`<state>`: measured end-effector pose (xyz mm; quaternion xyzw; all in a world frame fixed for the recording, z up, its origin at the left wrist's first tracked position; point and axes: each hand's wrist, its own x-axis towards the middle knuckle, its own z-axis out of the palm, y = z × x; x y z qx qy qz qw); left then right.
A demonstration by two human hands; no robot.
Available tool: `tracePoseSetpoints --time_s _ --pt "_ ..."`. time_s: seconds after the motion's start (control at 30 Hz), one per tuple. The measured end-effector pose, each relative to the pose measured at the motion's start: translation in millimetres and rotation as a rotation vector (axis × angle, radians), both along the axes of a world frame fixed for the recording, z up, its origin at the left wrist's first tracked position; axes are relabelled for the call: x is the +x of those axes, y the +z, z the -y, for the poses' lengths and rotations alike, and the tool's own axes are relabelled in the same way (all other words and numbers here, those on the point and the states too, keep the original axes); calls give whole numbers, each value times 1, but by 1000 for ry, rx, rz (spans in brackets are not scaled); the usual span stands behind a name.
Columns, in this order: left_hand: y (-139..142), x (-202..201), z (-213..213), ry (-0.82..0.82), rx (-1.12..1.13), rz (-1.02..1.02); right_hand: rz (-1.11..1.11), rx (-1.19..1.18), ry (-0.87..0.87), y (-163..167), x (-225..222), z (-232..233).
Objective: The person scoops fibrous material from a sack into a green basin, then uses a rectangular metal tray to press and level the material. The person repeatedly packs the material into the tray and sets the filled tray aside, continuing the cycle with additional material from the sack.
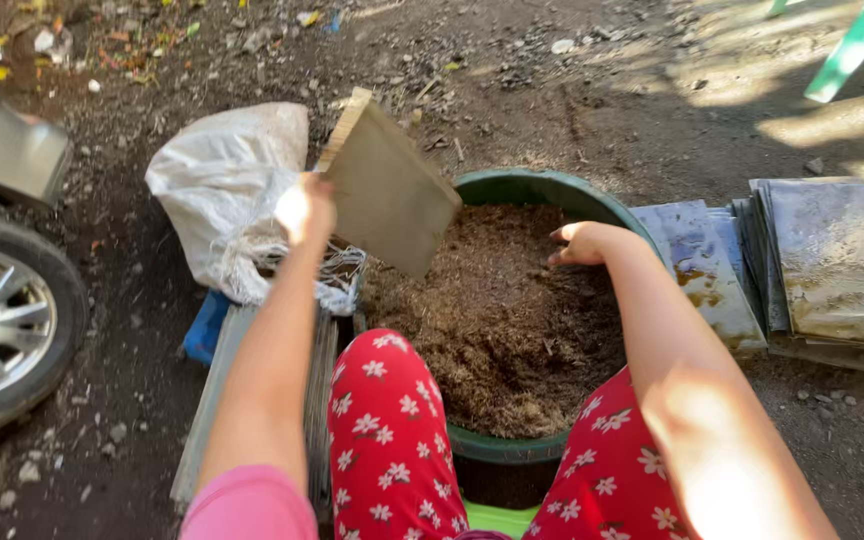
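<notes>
— What do we have in our left hand [306, 208]?

— We grip a flat, empty grey bag [389, 188] by its lower left corner, fingers closed on it; sun glare washes out the hand, so we cannot make out the single fingers. The bag stands tilted above the left rim of the green tub [512, 447].

— And our right hand [580, 243]?

— It hovers over the brown soil mix [497, 320] near the tub's far right rim, fingers curled loosely, holding nothing that we can see. The palm faces down, so we cannot tell whether it touches the mix.

— What lies around the tub?

— Left of it a white sack [224, 180], its lower part behind our arm and the bag. Right of it a stack of grey bags [832, 265], cut off by the frame edge. Our knees in red flowered trousers [388, 430] hide the tub's near rim. At the far left we see only part of a car wheel [0, 322].
</notes>
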<state>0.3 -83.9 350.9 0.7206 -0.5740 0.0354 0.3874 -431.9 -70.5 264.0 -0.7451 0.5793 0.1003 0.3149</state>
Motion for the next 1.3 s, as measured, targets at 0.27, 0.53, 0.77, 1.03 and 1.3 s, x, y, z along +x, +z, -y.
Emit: tracePoseSetpoints --time_s 0.27,0.53,0.77,1.03,1.3 --pt "-33 221 -197 212 -269 -1091 -63 -81 173 -34 8 37" --pt "-115 214 -360 774 -299 -1623 -159 -15 -114 -77 35 31" --pt "-227 180 -403 819 -356 -1772 -142 53 -127 -68 39 43" --pt "-245 163 -403 686 -128 -1466 -155 33 78 -52 12 45" --pt "-110 116 -373 412 -172 -1090 -184 10 54 -36 25 23"
